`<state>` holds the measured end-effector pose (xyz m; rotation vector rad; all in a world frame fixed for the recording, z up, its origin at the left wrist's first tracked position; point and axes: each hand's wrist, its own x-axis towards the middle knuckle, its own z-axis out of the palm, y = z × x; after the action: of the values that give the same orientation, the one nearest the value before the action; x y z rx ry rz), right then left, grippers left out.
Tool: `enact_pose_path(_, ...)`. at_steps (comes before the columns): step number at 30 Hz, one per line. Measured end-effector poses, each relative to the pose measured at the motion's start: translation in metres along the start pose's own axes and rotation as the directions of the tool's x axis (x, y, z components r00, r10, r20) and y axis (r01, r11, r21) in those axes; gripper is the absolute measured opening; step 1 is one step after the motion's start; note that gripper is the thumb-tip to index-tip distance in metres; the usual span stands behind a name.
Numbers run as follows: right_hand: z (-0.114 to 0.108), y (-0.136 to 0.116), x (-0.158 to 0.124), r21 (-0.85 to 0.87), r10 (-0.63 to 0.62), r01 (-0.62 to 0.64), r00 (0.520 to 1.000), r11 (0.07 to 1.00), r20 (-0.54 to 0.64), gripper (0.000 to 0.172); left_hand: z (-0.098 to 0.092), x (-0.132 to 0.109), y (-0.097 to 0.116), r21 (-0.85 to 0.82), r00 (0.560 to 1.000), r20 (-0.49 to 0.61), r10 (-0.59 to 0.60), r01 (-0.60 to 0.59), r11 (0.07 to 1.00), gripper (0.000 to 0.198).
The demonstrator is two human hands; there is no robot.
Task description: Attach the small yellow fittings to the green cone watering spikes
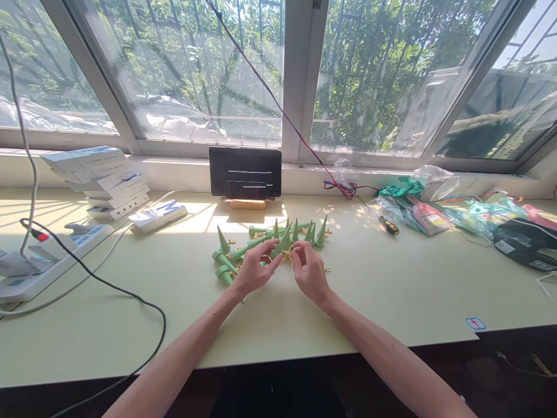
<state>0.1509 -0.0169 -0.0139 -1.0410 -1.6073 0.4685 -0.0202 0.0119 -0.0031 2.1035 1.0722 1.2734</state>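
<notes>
My left hand (256, 267) is closed on a green plant watering spike (282, 244), its point tilted up and to the right. Close beside it, my right hand (308, 268) has its thumb and fingers pinched together at the spike's yellow valve end; what sits between those fingers is too small to make out. More green spikes (223, 239) with yellow valves lie or stand around both hands. Several upright ones (322, 232) are behind the right hand, and a ribbed green cap end (223, 273) shows left of the left hand.
A tablet (246, 168) and a phone (246, 190) stand on a holder at the back. White boxes (104, 180) and a power strip (65, 261) are on the left, with a black cable (126, 296) across the table. A screwdriver (389, 225) and plastic bags (429, 215) lie right.
</notes>
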Motion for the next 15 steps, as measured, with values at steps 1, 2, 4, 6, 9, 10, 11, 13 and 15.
enact_pose_path(1, -0.0001, 0.0003, -0.0002, -0.004, -0.003, 0.003, 1.000, 1.000, 0.000, 0.012, 0.0004, -0.0001, -0.0002, 0.021, 1.000, -0.001, 0.007, -0.007, 1.000, 0.037)
enact_pose_path(2, -0.0002, 0.0007, -0.0005, -0.009, -0.007, 0.007, 1.000, 1.000, 0.000, 0.012, 0.0008, -0.0002, -0.0004, 0.037, 1.000, -0.001, 0.013, -0.013, 0.999, 0.037)
enact_pose_path(4, -0.0002, 0.0019, -0.0008, -0.018, -0.015, 0.015, 1.000, 1.000, -0.001, 0.012, 0.0015, -0.0005, -0.0010, 0.056, 1.000, 0.002, 0.021, -0.021, 0.998, 0.038)
enact_pose_path(6, -0.0002, 0.0033, -0.0009, -0.026, -0.022, 0.022, 1.000, 0.999, 0.000, 0.012, 0.0020, -0.0009, -0.0015, 0.060, 1.000, 0.005, 0.024, -0.024, 0.998, 0.038)
enact_pose_path(9, -0.0001, 0.0054, -0.0006, -0.040, -0.031, 0.031, 1.000, 0.999, -0.001, 0.013, 0.0022, -0.0016, -0.0015, 0.052, 1.000, 0.007, 0.022, -0.023, 0.998, 0.038)
enact_pose_path(10, -0.0001, 0.0059, -0.0004, -0.046, -0.035, 0.035, 0.999, 0.998, -0.002, 0.013, 0.0023, -0.0018, -0.0013, 0.050, 1.000, 0.007, 0.021, -0.021, 0.999, 0.038)
enact_pose_path(11, -0.0001, 0.0062, -0.0003, -0.050, -0.038, 0.038, 0.999, 0.998, -0.004, 0.013, 0.0023, -0.0020, -0.0010, 0.048, 1.000, 0.006, 0.020, -0.020, 0.999, 0.038)
enact_pose_path(13, -0.0002, 0.0066, -0.0002, -0.053, -0.045, 0.044, 0.999, 0.998, -0.011, 0.013, 0.0024, -0.0024, -0.0003, 0.049, 1.000, 0.003, 0.022, -0.022, 0.999, 0.037)
enact_pose_path(15, -0.0002, 0.0067, -0.0004, -0.050, -0.056, 0.055, 0.998, 0.997, -0.019, 0.013, 0.0025, -0.0028, 0.0004, 0.055, 1.000, -0.002, 0.025, -0.025, 0.998, 0.037)
